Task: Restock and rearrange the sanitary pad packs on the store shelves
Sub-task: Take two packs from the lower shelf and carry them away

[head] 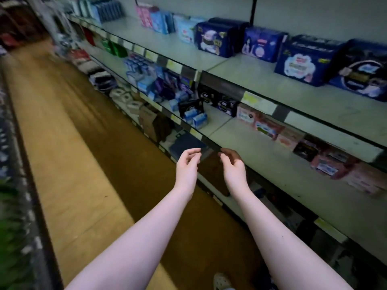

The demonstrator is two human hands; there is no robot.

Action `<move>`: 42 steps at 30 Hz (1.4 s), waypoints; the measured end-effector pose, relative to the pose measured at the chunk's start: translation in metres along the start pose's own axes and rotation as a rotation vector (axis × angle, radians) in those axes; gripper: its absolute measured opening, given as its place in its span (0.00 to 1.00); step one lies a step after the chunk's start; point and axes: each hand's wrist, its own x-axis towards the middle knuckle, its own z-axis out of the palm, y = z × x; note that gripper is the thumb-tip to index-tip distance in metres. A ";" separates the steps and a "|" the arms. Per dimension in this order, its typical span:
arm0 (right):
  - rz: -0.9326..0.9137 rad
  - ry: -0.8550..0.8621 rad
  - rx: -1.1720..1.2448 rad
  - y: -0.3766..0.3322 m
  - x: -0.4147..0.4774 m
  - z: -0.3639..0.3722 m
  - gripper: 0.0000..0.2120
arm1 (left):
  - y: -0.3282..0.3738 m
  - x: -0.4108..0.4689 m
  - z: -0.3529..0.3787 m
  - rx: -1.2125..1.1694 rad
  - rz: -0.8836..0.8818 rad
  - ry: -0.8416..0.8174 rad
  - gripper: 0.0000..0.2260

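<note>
1. Head view, looking down a store aisle: a row of dark blue pad packs (301,63) stands upright on the top shelf (261,88) to the right, set well back from its front edge.
2. Farther along that shelf stand light blue packs (185,31) and a pink pack (144,15), also toward the back.
3. On the middle shelf (261,158) below, pink packs (269,127) sit in a line at the back, partly under the top shelf's lip. Small blue packs (198,119) stand nearer the front edge, farther along.
4. The left hand (187,166) is held out in the air in front of the middle shelf, fingers loosely curled, holding nothing.
5. The right hand (233,167) is just beside it, palm turned toward the left one, fingers loosely bent and also empty. Its fingertips lie right at the shelf's edge; I cannot tell whether they touch it. Neither hand touches a pack.
6. A yellow price label (255,101) sits on the top shelf's front rail.
7. Below is a brown floor (62,143), with a light shoe (222,281) at the bottom edge.
8. The shelving on the far left (12,185) is too blurred to read.
</note>
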 end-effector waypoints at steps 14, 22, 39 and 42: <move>-0.114 -0.122 -0.176 -0.018 0.086 0.190 0.09 | -0.004 0.146 -0.140 -0.117 -0.013 0.138 0.07; -0.116 0.022 -0.168 -0.042 0.115 0.302 0.10 | 0.013 0.238 -0.239 -0.145 0.022 0.039 0.08; 0.078 0.302 -0.073 -0.048 0.258 0.377 0.10 | 0.017 0.411 -0.246 -0.060 -0.065 -0.120 0.09; 0.038 0.266 -0.067 -0.041 0.296 0.385 0.13 | 0.021 0.455 -0.238 -0.052 -0.101 -0.132 0.10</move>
